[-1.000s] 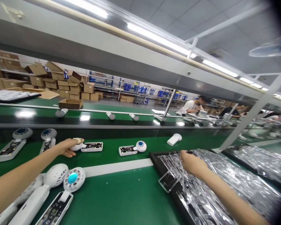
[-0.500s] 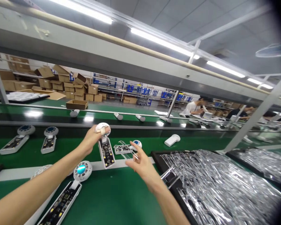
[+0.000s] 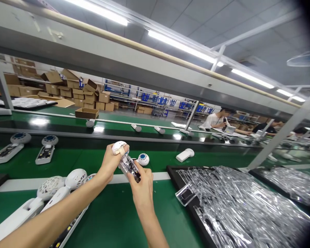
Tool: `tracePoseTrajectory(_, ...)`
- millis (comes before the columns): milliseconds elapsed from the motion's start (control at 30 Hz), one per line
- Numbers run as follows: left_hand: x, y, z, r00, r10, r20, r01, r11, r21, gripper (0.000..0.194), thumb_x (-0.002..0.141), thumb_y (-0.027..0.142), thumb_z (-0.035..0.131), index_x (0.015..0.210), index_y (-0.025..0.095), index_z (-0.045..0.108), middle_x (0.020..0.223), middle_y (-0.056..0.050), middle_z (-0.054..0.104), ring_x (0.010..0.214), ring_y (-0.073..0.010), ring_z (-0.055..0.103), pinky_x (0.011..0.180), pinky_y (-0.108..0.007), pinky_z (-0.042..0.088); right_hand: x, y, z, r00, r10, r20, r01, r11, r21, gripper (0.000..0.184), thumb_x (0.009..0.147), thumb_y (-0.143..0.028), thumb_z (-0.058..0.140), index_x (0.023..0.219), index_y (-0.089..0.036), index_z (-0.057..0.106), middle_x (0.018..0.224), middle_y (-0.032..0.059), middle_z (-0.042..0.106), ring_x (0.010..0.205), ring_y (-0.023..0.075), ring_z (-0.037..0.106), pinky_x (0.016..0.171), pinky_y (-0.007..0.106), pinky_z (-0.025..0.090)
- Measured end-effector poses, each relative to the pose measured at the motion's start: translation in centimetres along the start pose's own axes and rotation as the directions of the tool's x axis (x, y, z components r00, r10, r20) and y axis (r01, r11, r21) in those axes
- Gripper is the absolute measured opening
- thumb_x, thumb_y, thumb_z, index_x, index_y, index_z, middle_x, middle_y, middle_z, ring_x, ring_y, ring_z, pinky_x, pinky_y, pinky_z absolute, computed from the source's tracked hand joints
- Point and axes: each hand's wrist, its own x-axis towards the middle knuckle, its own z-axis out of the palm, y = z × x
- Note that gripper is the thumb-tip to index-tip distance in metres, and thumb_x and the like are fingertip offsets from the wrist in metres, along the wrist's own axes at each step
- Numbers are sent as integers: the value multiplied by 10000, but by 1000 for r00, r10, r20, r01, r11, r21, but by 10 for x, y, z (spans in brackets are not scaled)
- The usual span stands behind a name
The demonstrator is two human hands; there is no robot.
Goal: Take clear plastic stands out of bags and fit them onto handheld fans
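My left hand (image 3: 109, 164) grips the round head of a white handheld fan (image 3: 128, 166), its thumb over the head. The fan's handle is uncovered, and a black circuit board shows inside. My right hand (image 3: 142, 184) pinches a clear plastic frame (image 3: 126, 159) against the handle, fingers along its sides; most of the frame is hidden. Just behind lies another fan (image 3: 143, 159) with a blue centre. Below my left forearm are several white fans, among them one with a mesh head (image 3: 51, 187) and one with its board exposed (image 3: 73, 225), partly covered by the arm.
A black tray (image 3: 174, 175) heaped with clear plastic frames (image 3: 229, 203) stands at right, one piece (image 3: 185, 195) overhanging its edge. A second tray (image 3: 260, 177) lies beyond. Open fans (image 3: 45, 153) rest on the green belt at left, a white fan (image 3: 185, 155) right of centre. A co-worker (image 3: 215, 120) sits far right.
My right hand has moved left with the clear frame and closed in on the fan's handle. The fan in my left hand has shifted right and tilted. Fans on the belt have moved left.
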Motion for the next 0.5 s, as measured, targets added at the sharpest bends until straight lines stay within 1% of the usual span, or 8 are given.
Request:
tracePoseTrajectory(67, -2, -3, 1, 999, 13, -50, -12, 1000, 16, 597, 560, 488, 748, 1001, 176, 492, 892, -39, 594, 692, -142, 558, 588, -249, 428, -4, 8, 4, 999, -42, -34, 41, 998, -46, 450, 755, -271, 567, 1202, -226, 585, 942, 89, 534, 971, 273, 505, 876, 417, 421)
tracePoseTrajectory(167, -6, 0, 2, 999, 20, -42, -19, 1000, 6, 630, 526, 481, 767, 1008, 182, 494, 910, -42, 599, 680, -136, 561, 598, -252, 435, -11, 26, 9, 992, -117, -42, 114, 991, -65, 437, 802, -301, 544, 1237, -259, 547, 1141, 112, 503, 1110, 292, 447, 928, 446, 387)
tracePoseTrajectory(233, -9, 4, 2, 1000, 3, -25, -4, 999, -34, 648, 516, 496, 765, 1016, 180, 499, 912, -45, 599, 682, -140, 566, 600, -259, 442, -13, 37, 8, 985, -170, 32, 170, 985, 10, 456, 858, -310, 476, 1313, -300, 452, 1253, 89, 467, 1168, 268, 427, 942, 418, 389)
tracePoseTrajectory(300, -11, 7, 2, 1000, -6, -22, 4, 997, -76, 676, 507, 496, 769, 1043, 183, 500, 946, -48, 596, 704, -147, 572, 597, -259, 444, -13, 44, 6, 969, -221, 110, 207, 971, 120, 488, 894, -285, 417, 1374, -326, 342, 1234, 60, 498, 1120, 222, 482, 907, 359, 426)
tracePoseTrajectory(333, -12, 7, 2, 1000, -4, -14, 3, 994, -107, 679, 515, 492, 768, 1061, 190, 500, 967, -47, 596, 722, -150, 575, 596, -256, 444, -12, 45, 4, 963, -241, 116, 222, 962, 157, 498, 901, -268, 402, 1387, -329, 313, 1195, 53, 520, 1075, 206, 510, 887, 340, 440)
tracePoseTrajectory(400, -13, 4, 4, 998, -4, 55, 15, 978, -207, 631, 554, 488, 754, 1062, 196, 519, 983, -46, 608, 766, -161, 587, 621, -258, 454, -10, 45, 1, 959, -274, 70, 259, 950, 172, 505, 904, -243, 390, 1392, -333, 299, 1142, 55, 523, 1030, 196, 520, 871, 335, 450)
tracePoseTrajectory(433, -14, 1, 4, 992, -16, 129, 50, 963, -263, 587, 578, 489, 742, 1042, 189, 543, 974, -51, 621, 792, -171, 596, 649, -265, 463, -10, 43, 0, 957, -287, 42, 277, 947, 162, 509, 903, -227, 382, 1393, -336, 297, 1137, 60, 510, 1034, 198, 510, 877, 341, 447)
tracePoseTrajectory(500, -15, -8, 5, 950, -82, 301, 181, 932, -315, 505, 605, 484, 732, 973, 165, 599, 932, -69, 652, 832, -196, 613, 707, -284, 477, -10, 41, -3, 950, -312, 25, 306, 943, 132, 529, 894, -188, 368, 1391, -352, 293, 1140, 66, 485, 1051, 203, 489, 888, 355, 440)
